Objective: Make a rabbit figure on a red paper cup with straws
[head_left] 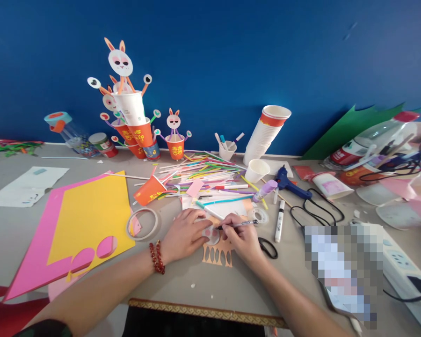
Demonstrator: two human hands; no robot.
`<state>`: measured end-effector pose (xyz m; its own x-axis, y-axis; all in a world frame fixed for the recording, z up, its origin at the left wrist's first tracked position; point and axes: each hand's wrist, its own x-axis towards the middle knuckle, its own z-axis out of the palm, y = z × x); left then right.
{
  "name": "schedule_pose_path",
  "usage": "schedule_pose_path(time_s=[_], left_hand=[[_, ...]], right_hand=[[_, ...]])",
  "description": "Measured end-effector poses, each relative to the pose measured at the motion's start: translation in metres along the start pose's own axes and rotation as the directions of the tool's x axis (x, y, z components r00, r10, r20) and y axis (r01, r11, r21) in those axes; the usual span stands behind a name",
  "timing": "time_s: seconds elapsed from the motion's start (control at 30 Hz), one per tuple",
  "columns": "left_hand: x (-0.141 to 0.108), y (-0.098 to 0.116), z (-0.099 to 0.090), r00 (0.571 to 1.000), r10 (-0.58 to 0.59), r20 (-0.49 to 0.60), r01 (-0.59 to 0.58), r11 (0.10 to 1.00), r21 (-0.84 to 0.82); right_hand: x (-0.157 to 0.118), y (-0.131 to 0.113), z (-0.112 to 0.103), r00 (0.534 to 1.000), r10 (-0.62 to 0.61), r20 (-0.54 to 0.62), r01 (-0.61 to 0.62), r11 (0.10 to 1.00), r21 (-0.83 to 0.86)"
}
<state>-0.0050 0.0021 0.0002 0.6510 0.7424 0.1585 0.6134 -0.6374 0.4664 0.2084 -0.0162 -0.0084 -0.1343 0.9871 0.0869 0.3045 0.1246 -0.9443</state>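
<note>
My right hand [241, 238] is closed around a thin pen [245, 223], its tip over a small round white paper face [210, 235] with pink spots. My left hand [185, 235] lies on the table with its fingers spread, the fingertips on the left edge of the round face. Beneath both sits an orange paper sheet [217, 255] with leaf-shaped holes cut along its lower part. Black scissor handles [268, 248] show just right of my right hand, partly hidden. A tape roll [142, 224] stands left of my left hand.
Colored sticks [210, 175] are heaped behind my hands. Rabbit-faced cups [176, 147] stand at the back left, a stack of paper cups [266, 133] at the back right. A blue glue gun [291, 185] and a white marker [279, 222] lie right; yellow paper [94, 215] lies left.
</note>
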Motion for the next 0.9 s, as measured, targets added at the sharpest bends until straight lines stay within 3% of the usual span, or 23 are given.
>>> schedule_pose_path(time_s=[0.9], left_hand=[[0.0001,0.0005,-0.0003,1.0,0.002,0.017,-0.002,1.0,0.009]], right_hand=[[-0.0021,0.008,0.0004,0.997,0.036,0.071,-0.033,0.999,-0.041]])
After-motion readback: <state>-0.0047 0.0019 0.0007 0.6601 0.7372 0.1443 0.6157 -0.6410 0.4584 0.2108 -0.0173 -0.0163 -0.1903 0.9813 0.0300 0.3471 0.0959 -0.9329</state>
